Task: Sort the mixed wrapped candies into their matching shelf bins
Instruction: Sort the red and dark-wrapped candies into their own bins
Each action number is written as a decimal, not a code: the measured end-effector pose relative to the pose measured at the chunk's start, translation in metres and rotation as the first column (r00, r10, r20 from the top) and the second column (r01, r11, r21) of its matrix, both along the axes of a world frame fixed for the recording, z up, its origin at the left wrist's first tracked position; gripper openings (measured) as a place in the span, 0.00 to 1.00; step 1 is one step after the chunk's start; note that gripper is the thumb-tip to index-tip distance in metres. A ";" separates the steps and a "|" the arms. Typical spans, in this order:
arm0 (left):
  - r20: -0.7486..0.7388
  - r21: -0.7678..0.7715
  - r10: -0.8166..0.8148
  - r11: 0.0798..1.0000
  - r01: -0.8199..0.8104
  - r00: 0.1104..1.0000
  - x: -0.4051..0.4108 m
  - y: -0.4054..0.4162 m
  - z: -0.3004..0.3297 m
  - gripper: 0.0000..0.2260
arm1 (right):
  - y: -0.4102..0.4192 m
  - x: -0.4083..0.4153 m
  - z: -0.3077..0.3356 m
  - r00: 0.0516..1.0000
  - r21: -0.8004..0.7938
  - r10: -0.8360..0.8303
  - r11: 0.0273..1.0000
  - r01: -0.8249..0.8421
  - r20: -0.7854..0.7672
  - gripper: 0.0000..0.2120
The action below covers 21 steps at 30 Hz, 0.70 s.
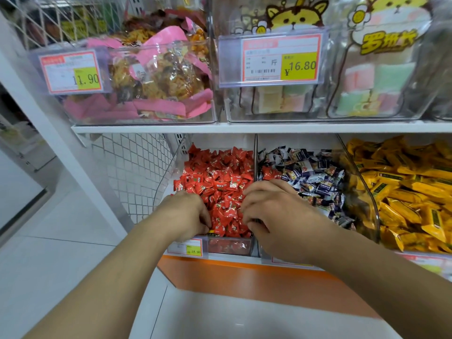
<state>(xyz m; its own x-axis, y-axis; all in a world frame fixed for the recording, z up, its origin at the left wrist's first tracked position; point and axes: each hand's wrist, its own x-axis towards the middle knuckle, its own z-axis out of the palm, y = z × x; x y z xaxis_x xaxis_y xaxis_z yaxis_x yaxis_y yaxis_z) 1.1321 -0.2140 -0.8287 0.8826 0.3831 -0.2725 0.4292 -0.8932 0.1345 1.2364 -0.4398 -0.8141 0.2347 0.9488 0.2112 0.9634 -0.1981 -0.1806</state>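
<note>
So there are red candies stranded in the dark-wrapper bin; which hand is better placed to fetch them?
The right hand. It sits by the divider next to the dark-wrapper bin, where the stray red candies lie. The left hand is at the red bin's far side.

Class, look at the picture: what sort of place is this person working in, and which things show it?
Most likely a shop's loose-candy aisle. Printed price tags hang on clear shelf bins, and separate bins hold red wrapped candies and yellow packets in bulk.
</note>
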 end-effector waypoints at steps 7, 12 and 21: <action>-0.056 0.126 -0.057 0.990 0.064 0.997 0.007 -0.003 -0.004 0.06 | 0.000 0.001 -0.001 1.000 0.006 0.009 1.000 -0.009 -0.019 0.10; 0.004 0.096 -0.035 0.995 0.035 0.999 0.004 -0.002 -0.003 0.04 | 0.000 0.000 -0.001 0.999 0.006 0.007 1.000 -0.007 -0.040 0.10; 0.219 0.044 -0.008 0.999 -0.001 0.976 -0.003 -0.006 0.013 0.05 | 0.000 0.000 0.001 0.997 0.019 0.002 1.000 -0.001 -0.074 0.10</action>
